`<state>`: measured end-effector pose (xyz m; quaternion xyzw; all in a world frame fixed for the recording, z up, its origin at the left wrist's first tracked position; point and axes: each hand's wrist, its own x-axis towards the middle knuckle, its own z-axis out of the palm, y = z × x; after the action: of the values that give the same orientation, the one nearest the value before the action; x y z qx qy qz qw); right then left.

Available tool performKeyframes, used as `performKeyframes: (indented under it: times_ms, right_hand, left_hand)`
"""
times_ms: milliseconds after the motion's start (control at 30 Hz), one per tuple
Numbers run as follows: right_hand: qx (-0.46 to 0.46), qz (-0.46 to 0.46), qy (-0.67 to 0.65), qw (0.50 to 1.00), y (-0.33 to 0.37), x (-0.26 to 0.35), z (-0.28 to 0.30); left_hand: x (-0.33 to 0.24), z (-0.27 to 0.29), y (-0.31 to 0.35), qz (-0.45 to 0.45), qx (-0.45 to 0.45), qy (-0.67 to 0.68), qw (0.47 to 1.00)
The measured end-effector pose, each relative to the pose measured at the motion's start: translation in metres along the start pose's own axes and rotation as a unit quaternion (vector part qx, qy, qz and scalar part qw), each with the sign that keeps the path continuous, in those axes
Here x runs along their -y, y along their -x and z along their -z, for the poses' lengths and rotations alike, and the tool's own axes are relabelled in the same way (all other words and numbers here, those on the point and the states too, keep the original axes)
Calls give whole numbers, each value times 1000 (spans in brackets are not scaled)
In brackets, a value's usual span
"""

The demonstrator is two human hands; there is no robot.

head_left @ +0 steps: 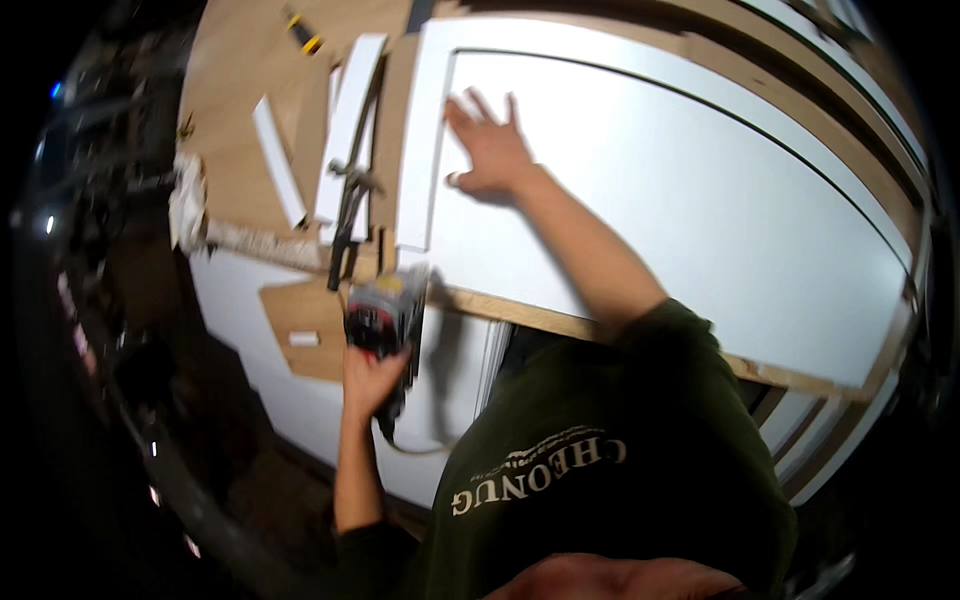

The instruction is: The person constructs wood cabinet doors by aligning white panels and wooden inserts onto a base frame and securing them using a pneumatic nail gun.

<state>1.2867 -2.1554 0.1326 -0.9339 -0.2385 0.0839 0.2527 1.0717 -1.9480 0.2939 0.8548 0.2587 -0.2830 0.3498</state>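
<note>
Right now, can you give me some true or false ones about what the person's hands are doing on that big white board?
1. The right hand lies flat on the big white panel. True.
2. The left hand holds a paintbrush. False: it grips a red and grey power tool with a cord hanging below it.
3. Loose white strips lie on the brown board to the left of the panel. True.
4. The power tool sits in the middle of the white panel. False: it is at the panel's lower left corner, by the wooden edge.
5. The person wears a dark green sleeve. True.
</note>
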Motion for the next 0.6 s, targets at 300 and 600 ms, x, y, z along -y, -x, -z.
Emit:
performKeyframes:
  times_ms: [300, 600]
  right_hand:
    - [-34, -53, 24, 998, 214, -81, 49]
    - [-77, -292, 100, 948, 428, -193, 131]
  left_hand:
    - [-9, -103, 26, -217, -73, -32, 973]
    - [-78, -210, -23, -296, -158, -191, 922]
